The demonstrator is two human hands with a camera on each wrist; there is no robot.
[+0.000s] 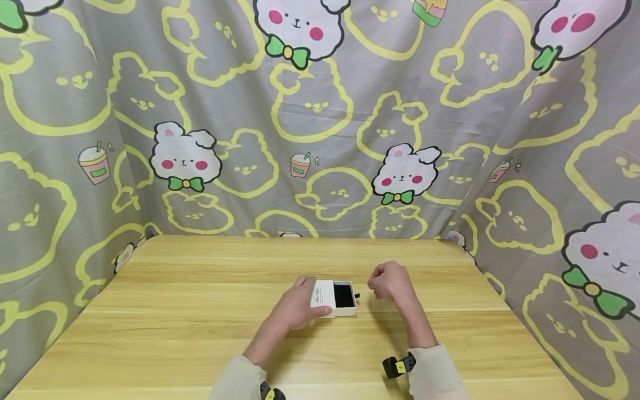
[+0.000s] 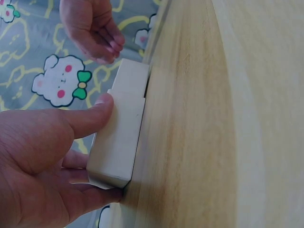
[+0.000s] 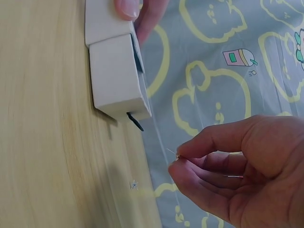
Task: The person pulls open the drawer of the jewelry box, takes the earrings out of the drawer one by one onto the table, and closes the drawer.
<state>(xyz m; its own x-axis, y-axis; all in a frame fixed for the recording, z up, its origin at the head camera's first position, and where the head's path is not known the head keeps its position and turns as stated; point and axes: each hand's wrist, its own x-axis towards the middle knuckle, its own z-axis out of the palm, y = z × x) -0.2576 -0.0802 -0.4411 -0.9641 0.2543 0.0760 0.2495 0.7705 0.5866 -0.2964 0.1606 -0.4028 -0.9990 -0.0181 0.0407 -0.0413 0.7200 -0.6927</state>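
A small white drawer-style gift box (image 1: 323, 294) with dark script on its lid lies on the table. Its inner tray (image 1: 355, 312) is pulled partly out to the right, showing a black insert (image 1: 344, 296) and a dark pull tab (image 3: 135, 122). My left hand (image 1: 299, 304) grips the sleeve, thumb on the near side and fingers on the far side. Right of the box, apart from it, my right hand (image 1: 391, 281) pinches a tiny shiny thing with a thin pin (image 3: 177, 156) between thumb and forefinger; it resembles an earring, but most is hidden.
A tiny star-like sparkly piece (image 3: 133, 185) shows on the wooden table (image 1: 200, 333) in the right wrist view. Grey patterned curtains (image 1: 320, 139) hang behind the table and along both sides.
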